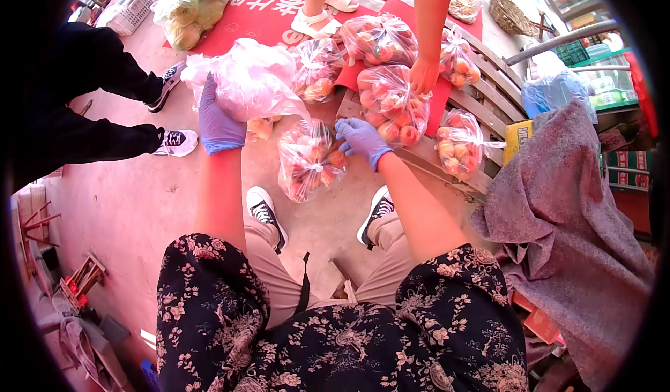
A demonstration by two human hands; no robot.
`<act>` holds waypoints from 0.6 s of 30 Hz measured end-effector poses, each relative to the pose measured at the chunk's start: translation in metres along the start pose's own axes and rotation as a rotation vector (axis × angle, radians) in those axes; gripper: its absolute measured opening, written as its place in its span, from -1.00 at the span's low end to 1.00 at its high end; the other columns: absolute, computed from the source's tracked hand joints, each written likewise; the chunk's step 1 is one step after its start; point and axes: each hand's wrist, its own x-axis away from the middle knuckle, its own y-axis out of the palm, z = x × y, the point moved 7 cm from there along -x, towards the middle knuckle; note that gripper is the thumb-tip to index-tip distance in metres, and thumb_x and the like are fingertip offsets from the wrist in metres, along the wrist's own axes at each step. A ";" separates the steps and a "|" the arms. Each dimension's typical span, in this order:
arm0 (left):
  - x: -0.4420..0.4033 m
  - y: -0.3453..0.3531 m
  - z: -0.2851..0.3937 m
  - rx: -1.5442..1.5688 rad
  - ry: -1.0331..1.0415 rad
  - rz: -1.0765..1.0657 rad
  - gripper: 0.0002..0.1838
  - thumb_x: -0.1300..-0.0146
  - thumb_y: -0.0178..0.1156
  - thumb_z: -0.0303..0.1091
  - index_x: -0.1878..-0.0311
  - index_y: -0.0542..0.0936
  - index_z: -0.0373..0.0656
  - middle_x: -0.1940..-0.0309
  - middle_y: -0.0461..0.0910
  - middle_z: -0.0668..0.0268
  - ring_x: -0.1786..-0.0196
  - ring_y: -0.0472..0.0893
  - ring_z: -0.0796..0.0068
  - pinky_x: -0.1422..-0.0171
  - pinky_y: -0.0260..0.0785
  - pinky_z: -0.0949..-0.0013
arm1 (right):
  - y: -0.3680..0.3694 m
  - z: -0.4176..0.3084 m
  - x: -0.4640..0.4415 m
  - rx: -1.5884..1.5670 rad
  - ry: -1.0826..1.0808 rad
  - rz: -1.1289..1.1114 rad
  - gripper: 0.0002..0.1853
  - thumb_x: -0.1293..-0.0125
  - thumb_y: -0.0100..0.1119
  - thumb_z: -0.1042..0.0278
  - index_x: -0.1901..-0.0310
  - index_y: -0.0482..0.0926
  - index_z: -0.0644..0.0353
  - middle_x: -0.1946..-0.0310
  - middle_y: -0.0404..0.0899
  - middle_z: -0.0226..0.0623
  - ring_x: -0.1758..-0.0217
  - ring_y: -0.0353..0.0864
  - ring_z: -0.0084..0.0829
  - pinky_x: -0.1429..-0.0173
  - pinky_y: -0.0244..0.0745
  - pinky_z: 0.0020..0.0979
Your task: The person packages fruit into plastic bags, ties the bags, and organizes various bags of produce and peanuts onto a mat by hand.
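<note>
A thin pink-white plastic bag (pixel 248 71) puffs out in front of me, gripped along its left side by my left hand (pixel 222 120) in a purple glove. Its lower right end trails toward my right hand (pixel 364 141), also gloved, whose fingers are curled together; what they pinch, if anything, is too small to tell. Just left of and below those fingers is a tied clear bag of peach-like fruit (pixel 310 160). Some yellowish fruit (pixel 260 127) shows partly under the pink bag.
Another person's hand (pixel 423 74) touches a clear fruit bag (pixel 392 106) on a slatted wooden pallet (pixel 488 99). More fruit bags (pixel 460 144) lie around it. A second person's shoes (pixel 178 142) stand at left. A grey cloth (pixel 558 204) drapes at right.
</note>
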 end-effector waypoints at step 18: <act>-0.007 -0.022 0.011 0.142 -0.107 -0.090 -0.52 -0.28 -0.03 -0.01 -0.17 0.37 -0.07 -0.14 0.40 0.28 -0.19 0.37 0.26 -0.27 0.22 0.10 | 0.104 0.272 -0.137 0.457 0.391 0.246 -0.14 -0.02 0.11 -0.26 -0.16 0.27 0.35 -0.14 0.34 0.09 -0.22 0.32 -0.03 -0.22 0.27 -0.19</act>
